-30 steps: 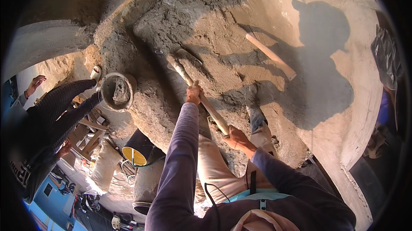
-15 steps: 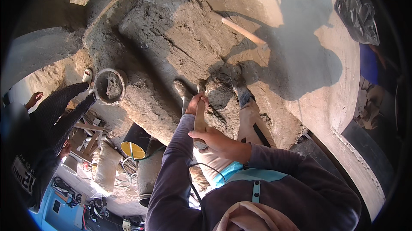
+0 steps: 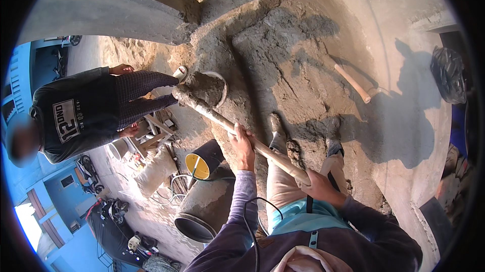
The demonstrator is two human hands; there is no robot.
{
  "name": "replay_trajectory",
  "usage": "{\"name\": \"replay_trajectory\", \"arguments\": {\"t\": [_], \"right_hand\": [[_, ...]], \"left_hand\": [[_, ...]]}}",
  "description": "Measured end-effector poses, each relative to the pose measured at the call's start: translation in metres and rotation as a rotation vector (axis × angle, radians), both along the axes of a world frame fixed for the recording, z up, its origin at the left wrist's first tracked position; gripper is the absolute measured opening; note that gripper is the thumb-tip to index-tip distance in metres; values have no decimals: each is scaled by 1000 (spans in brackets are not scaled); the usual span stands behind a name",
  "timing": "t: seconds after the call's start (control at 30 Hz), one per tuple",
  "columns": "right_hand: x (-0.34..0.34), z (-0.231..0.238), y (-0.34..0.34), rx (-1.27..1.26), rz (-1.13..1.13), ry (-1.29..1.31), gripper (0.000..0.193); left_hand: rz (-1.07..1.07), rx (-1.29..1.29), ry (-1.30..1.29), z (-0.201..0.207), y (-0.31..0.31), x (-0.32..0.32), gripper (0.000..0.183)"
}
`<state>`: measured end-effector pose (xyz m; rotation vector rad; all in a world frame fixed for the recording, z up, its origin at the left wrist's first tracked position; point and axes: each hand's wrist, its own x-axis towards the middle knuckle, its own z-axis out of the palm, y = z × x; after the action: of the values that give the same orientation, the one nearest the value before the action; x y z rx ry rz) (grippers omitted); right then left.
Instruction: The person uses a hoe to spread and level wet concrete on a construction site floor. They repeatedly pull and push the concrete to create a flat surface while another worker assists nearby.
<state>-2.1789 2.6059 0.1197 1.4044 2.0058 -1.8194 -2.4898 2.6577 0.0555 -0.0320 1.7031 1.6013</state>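
Observation:
A long wooden-handled hoe (image 3: 268, 153) slants from my body toward the far left. My left hand (image 3: 242, 144) is wrapped round the middle of its handle. My right hand (image 3: 318, 187) grips the near end, by my thigh. The hoe's head is caked in wet mortar (image 3: 204, 87), and its load hangs over a round bucket (image 3: 222, 101). That load covers much of the bucket, so I cannot tell how full it is. Grey mortar (image 3: 283, 54) lies spread on the ground ahead of my feet.
A co-worker (image 3: 96, 105) stands left, beside the bucket. Another wooden handle (image 3: 352, 84) lies on the mortar at right. A black bucket (image 3: 209, 155) with a yellow inside, a large cylindrical container (image 3: 197, 226) and wood scraps (image 3: 156, 135) are at left. A black plastic bag (image 3: 447, 76) sits far right.
The hoe has swung from the mortar near my feet to the bucket at left, now carrying mortar. Both hands stay on the handle. My view has turned left, showing more of the co-worker.

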Motion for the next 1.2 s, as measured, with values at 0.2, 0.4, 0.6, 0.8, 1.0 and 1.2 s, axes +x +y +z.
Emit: {"name": "replay_trajectory", "arguments": {"t": [0.2, 0.4, 0.6, 0.8, 1.0, 1.2], "right_hand": [[-14, -204, -3, 242, -115, 47, 52], [-65, -225, 13, 207, -59, 155, 51], [-62, -160, 5, 220, -135, 180, 35], [-10, -112, 36, 40, -40, 123, 39], [81, -170, 85, 56, -94, -186, 46], [72, -139, 106, -493, -293, -245, 35]], "left_hand": [[-23, -104, -372, -84, 4, -42, 12], [85, 45, -281, -75, 5, -78, 19], [14, 15, -63, 44, 0, -32, 27], [-26, 14, -203, 9, 55, 9, 25], [-111, -58, -260, -190, 133, 137, 24], [-350, -483, -670, -298, 75, 237, 26]]}}
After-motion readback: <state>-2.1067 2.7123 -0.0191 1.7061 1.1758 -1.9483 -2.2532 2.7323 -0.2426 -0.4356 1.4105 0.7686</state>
